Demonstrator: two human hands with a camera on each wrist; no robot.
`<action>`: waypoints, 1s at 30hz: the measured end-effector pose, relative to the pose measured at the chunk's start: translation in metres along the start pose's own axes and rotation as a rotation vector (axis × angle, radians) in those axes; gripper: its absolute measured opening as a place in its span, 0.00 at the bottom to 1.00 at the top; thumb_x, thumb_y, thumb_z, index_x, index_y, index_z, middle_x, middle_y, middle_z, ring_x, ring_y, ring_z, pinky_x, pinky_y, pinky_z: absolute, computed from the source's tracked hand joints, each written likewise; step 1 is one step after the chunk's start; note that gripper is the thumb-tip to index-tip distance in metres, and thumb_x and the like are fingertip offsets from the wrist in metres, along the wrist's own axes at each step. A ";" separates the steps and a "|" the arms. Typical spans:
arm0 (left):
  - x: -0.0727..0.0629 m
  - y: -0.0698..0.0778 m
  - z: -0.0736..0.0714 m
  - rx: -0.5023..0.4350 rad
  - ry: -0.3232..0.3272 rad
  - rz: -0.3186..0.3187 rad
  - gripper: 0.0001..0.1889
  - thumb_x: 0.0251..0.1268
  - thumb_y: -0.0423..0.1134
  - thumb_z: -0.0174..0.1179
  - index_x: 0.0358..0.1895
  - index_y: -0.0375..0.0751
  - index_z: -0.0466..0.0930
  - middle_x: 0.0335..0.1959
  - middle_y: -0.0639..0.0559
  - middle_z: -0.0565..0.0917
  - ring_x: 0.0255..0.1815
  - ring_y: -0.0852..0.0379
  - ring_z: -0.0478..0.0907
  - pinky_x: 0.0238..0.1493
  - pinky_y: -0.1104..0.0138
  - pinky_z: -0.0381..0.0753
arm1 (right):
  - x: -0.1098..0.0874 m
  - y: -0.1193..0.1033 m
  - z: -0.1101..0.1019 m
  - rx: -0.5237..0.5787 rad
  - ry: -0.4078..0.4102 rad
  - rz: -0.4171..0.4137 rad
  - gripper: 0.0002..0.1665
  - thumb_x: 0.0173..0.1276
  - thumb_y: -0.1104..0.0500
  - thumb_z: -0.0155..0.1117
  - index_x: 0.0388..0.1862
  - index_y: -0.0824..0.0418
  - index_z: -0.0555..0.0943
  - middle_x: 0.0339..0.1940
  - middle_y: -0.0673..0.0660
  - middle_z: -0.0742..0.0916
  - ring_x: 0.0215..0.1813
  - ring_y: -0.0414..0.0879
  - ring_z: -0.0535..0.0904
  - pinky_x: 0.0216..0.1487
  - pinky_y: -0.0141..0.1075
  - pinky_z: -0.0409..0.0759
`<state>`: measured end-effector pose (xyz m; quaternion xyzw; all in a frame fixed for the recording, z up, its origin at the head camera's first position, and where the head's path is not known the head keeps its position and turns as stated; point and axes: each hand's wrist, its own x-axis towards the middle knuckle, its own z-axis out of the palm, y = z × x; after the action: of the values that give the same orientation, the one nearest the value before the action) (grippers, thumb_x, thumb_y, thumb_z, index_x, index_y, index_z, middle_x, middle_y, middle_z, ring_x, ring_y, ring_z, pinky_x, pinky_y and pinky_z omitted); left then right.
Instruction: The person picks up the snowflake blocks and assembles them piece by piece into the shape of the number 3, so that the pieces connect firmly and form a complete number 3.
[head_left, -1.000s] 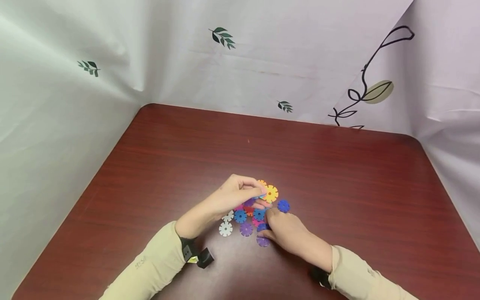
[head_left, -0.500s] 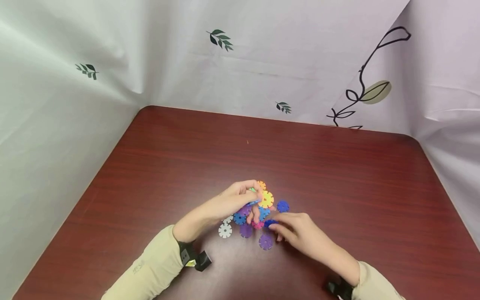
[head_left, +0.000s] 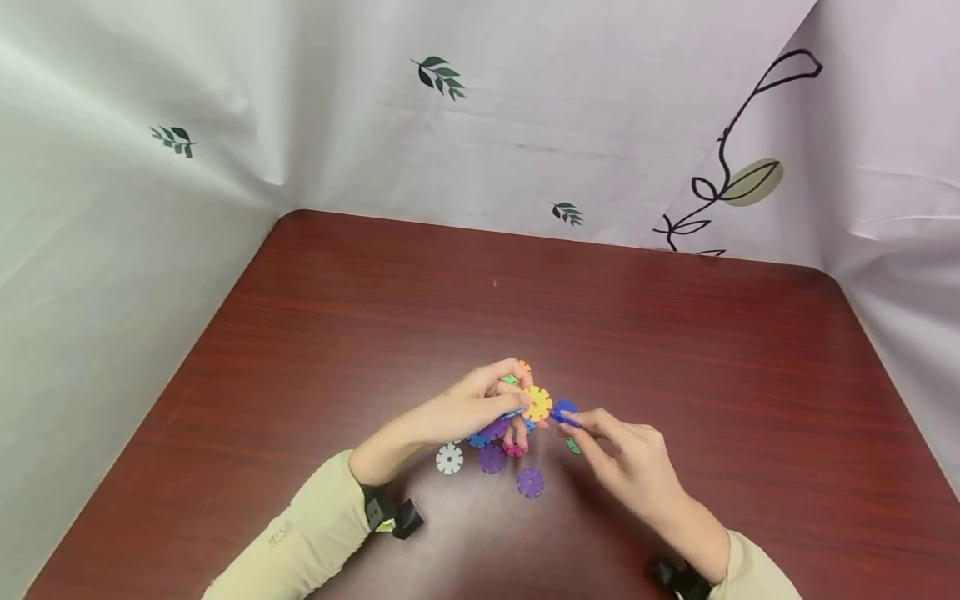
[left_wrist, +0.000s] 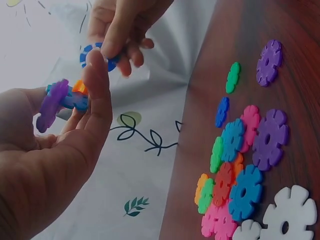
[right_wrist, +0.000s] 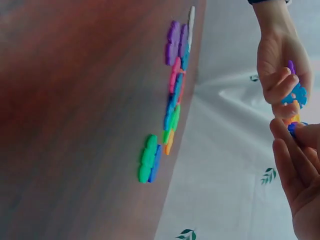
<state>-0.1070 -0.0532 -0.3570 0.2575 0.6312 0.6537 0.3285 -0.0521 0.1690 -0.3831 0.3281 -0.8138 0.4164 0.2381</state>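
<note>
Above the table, my left hand (head_left: 472, 406) holds a few notched plastic discs joined together. Among them are a yellow-orange disc (head_left: 537, 404), a light blue disc (left_wrist: 75, 101) and a purple disc (left_wrist: 52, 105). My right hand (head_left: 633, 462) pinches a dark blue notched disc (head_left: 567, 418) between thumb and fingertips. That disc's edge is right at the yellow-orange one in the head view. In the right wrist view the two hands meet, and my fingers partly hide the joint between these discs.
On the table (head_left: 375, 292) under my hands lie loose discs: white (head_left: 450, 459), purple (head_left: 530, 482), green (head_left: 573, 446), red (left_wrist: 223, 184) and several others. A white cloth (head_left: 480, 125) with leaf prints hangs behind the table's far edge.
My right hand has picked up the dark blue disc from the pile and raised it to the yellow-orange disc. My left hand has stayed nearly in place, turning the yellow-orange disc slightly.
</note>
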 end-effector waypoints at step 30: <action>0.002 0.007 0.010 -0.078 0.122 -0.061 0.09 0.64 0.33 0.58 0.33 0.27 0.78 0.30 0.35 0.85 0.22 0.48 0.84 0.29 0.58 0.84 | 0.021 0.006 0.003 -0.101 0.096 -0.288 0.15 0.70 0.59 0.54 0.30 0.68 0.82 0.20 0.53 0.85 0.16 0.33 0.69 0.18 0.20 0.70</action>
<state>-0.1012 -0.0451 -0.3492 0.1848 0.6319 0.6818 0.3190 -0.0708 0.1620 -0.3738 0.4088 -0.7659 0.3516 0.3502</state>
